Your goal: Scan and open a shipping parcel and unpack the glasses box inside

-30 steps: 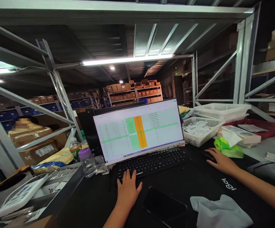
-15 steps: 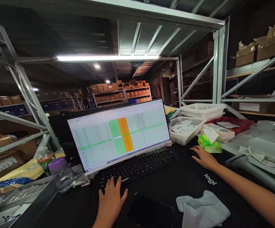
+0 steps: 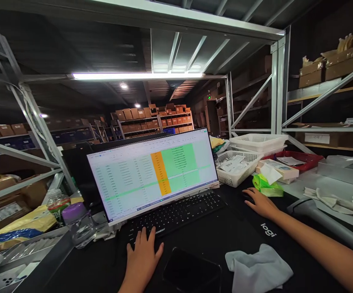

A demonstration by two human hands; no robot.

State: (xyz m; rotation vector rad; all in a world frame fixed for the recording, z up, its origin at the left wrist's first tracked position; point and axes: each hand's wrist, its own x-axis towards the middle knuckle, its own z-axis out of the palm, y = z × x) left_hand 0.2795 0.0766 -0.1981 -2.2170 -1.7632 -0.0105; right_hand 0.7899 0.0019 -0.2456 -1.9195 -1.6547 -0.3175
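My left hand (image 3: 142,252) lies palm down with its fingers spread over the lower left edge of the black keyboard (image 3: 191,211). Out on the black desk mat, my right hand (image 3: 261,203) rests over a dark computer mouse (image 3: 249,198), most of it hidden under the palm and fingers. Behind the keyboard stands a monitor (image 3: 134,175) showing a spreadsheet with an orange column and a wide green column right of it. A dark phone (image 3: 192,270) lies between my arms, near a crumpled pale cloth (image 3: 258,268).
A grey handheld scanner (image 3: 325,221) lies beyond my right forearm. White baskets (image 3: 240,175), a red tray (image 3: 312,160) and a bright green tissue pack (image 3: 268,187) stand at right. At left are a purple-lidded bottle (image 3: 79,226) and parcels (image 3: 18,228). Metal racking surrounds the desk.
On the screen, the green highlighted column has shifted from left of the orange column to right of it, and the selected cell moved right. Both hands have stayed in place.
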